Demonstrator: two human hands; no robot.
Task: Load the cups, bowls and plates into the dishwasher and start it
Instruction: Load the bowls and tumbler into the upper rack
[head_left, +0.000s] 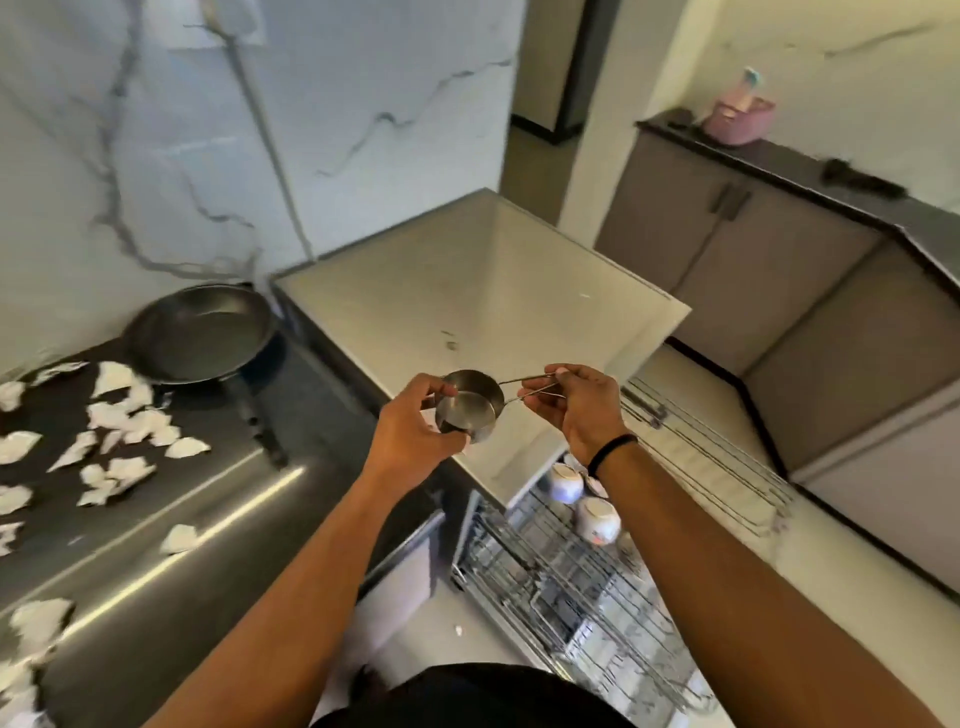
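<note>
I hold a small steel cup with a thin wire handle in front of me, over the edge of the dishwasher's flat top. My left hand grips the cup's round body. My right hand pinches the wire handle. Below, the dishwasher's wire rack is pulled out, and two white patterned bowls sit upside down in it near its far end. A second wire rack juts out to the right, higher up.
A dark frying pan lies on the black counter to the left, among several torn white paper scraps. Grey cabinets line the right wall, with a pink basket on their top.
</note>
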